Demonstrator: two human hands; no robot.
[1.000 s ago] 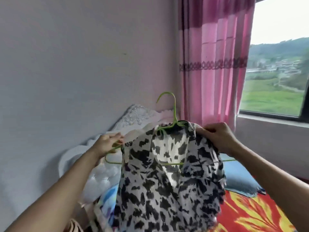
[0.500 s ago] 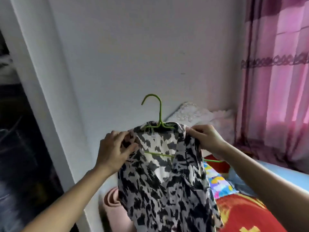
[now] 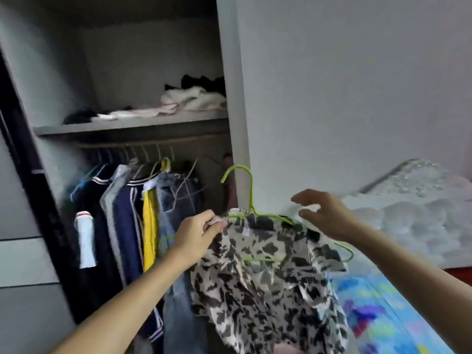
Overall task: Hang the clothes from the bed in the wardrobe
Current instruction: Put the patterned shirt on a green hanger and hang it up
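- Change noted: half a second ago both hands gripped the shoulders of the patterned blouse [image 3: 268, 282] in front of a bare wall. The view has since swung to the open wardrobe [image 3: 229, 72].
- Left hand [image 3: 196, 236]: fingers and thumb pinch the blouse's left shoulder, carrying the load alone.
- Right hand [image 3: 329, 215]: released, fingers spread and holding nothing, just beside the right arm of the green hanger [image 3: 251, 195] (probably bound for the hook, by my reading).
- Blouse: draped on the hanger and held in the air before the wardrobe's side panel, right of the hung clothes [image 3: 127, 213]. It is not yet on the rail [image 3: 122, 146].
- Bearing on task: dressing the hanger appears complete; hooking it onto the rail remains.
- Risk: the hanger tilts down to the right, so the blouse could slide off.
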